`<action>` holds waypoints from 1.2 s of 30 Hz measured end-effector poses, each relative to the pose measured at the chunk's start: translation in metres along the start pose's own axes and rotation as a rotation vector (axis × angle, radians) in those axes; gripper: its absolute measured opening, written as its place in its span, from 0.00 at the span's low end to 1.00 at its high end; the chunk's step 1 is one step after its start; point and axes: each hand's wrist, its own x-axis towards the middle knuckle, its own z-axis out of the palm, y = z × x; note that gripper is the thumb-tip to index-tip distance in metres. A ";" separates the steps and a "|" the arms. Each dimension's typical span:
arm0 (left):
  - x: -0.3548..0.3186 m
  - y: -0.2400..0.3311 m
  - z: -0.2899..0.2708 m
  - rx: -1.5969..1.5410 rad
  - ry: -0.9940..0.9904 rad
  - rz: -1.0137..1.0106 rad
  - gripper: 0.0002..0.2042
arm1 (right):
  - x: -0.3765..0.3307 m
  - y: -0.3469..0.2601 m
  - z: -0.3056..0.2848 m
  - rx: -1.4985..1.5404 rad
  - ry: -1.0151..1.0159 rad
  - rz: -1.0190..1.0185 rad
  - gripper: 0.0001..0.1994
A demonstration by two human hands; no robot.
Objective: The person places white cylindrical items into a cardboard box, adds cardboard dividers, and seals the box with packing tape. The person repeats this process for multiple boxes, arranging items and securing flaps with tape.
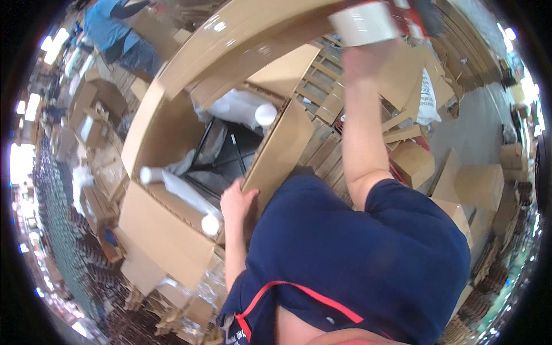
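A large open cardboard box (pixel 164 227) stands in front of me with its flaps spread outward. In it lies a black furniture-like frame (pixel 227 155); its legs are wrapped in white foam (pixel 187 192) and show round white ends. My left hand (pixel 234 202) grips the box's near right wall, thumb and fingers over the edge. Far out to the right, my right hand (pixel 371 56) is closed on a tape dispenser (pixel 409 16) with a wide pale roll and red parts, blurred by motion. A long flap (pixel 230 43) with shiny tape on it rises along the far side.
A wooden pallet (pixel 325 77) lies beyond the box. Flattened cardboard (pixel 468 49) is stacked at the far right, near a white printed bag (pixel 426 100). More open boxes (pixel 474 187) stand at the right. A person in a blue shirt (pixel 106 29) works at the far left.
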 end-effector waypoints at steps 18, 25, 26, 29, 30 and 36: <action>-0.001 0.110 -0.141 -0.510 -0.274 0.018 0.23 | -0.181 0.014 0.151 1.737 -0.082 1.897 0.22; 0.072 0.124 -0.199 -0.132 0.458 0.202 0.41 | -0.149 -0.016 0.119 1.709 -0.447 1.929 0.20; 0.078 0.113 -0.200 -0.216 0.384 0.198 0.43 | -0.145 -0.028 0.113 1.681 -0.522 1.837 0.21; 0.098 0.095 -0.202 -0.427 -0.003 0.051 0.47 | -0.156 -0.042 0.112 1.524 -0.659 1.602 0.23; 0.101 0.089 -0.196 -0.473 0.015 0.117 0.46 | -0.159 -0.041 0.109 1.426 -0.706 1.537 0.22; 0.087 0.084 -0.195 -0.196 0.446 0.386 0.47 | -0.115 -0.031 0.084 0.758 -0.694 1.135 0.19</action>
